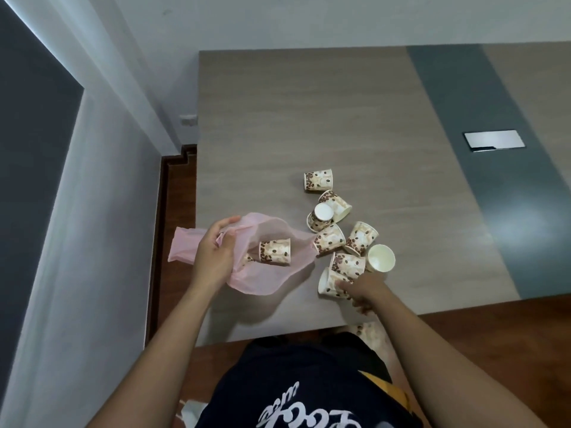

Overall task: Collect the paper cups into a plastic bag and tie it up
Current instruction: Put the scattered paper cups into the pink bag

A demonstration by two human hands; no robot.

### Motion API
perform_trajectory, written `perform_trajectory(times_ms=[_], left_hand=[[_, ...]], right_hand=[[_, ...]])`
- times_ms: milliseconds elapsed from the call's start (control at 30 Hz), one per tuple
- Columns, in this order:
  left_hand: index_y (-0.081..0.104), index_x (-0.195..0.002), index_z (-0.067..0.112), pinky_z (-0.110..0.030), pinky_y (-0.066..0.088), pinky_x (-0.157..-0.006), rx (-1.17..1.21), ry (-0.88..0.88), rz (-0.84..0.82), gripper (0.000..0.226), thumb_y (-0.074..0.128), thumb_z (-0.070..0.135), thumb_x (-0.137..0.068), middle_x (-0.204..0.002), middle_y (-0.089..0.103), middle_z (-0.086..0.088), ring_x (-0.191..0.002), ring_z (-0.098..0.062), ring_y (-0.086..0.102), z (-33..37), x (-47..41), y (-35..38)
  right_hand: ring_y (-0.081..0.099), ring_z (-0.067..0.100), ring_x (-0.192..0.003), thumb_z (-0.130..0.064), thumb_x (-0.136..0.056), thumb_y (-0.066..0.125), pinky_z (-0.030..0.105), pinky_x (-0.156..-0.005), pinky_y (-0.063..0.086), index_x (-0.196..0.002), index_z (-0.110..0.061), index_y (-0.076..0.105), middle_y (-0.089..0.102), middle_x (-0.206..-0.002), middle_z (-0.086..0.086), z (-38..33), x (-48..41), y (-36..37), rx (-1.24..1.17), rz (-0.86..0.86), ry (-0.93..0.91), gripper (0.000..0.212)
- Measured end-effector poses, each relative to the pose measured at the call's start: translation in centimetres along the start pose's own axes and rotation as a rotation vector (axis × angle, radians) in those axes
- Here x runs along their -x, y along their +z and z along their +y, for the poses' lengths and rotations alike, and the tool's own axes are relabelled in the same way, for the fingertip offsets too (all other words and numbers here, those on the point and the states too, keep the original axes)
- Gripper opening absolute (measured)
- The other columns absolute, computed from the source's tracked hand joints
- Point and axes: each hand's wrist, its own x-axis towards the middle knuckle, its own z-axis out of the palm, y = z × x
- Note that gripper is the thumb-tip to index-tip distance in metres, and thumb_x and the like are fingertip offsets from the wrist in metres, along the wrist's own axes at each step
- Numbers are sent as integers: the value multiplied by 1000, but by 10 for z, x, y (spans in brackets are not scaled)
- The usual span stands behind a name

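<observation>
We see the left hand (213, 257) clenched on the rim of the pink plastic bag (272, 279), keeping its mouth spread on the desk (309, 118). 1 paper cup (275, 251) lies inside on its side, a 2nd partly hidden behind the hand. The right hand (366, 291) has its grip closing on the nearest cup (332, 284) by the side wall; we judge it grasping, not lifted. About 7 more cups (340, 230) lie tipped just right of the bag. We judge the cups light, thin and crushable, so take them gently around the wall near the rim. The bag is flimsy and slippery; hold its edge.
</observation>
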Motion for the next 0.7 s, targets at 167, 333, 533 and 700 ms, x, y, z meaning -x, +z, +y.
perform_trajectory(times_ms=[167, 333, 533, 700], left_hand=[[78, -132, 29, -27, 55, -88, -51, 12, -54, 28, 58, 20, -114, -131, 78, 7, -113, -11, 73, 0, 5, 11], [80, -128, 25, -4, 51, -77, -83, -7, -57, 24, 61, 23, -114, -124, 79, 14, -96, 20, 69, -1, 9, 13], [80, -127, 26, -24, 55, -101, -70, -1, -58, 23, 79, 26, -104, -127, 80, 13, -122, -2, 71, 1, 12, 9], [83, -119, 28, -35, 63, -101, -13, -38, -4, 18, 82, 23, -102, -120, 84, 10, -118, -13, 78, 4, 10, 10]], right_hand=[[78, 33, -86, -62, -89, 79, 39, -62, 63, -136, -13, 61, 77, -119, 19, 23, -21, 26, -166, 76, -21, 71], [67, 42, -128, -82, -85, 69, 50, -96, 63, -155, -2, 46, 63, -144, 20, 24, -35, 43, -128, 182, -15, 108], [70, 36, -108, -56, -95, 78, 35, -86, 50, -120, 0, 72, 76, -114, 18, 8, -19, 41, -277, 153, -158, 62], [61, 23, -68, -57, -87, 85, 34, -69, 45, -67, -18, 58, 66, -67, 6, -2, 3, 16, -585, 10, -253, 52]])
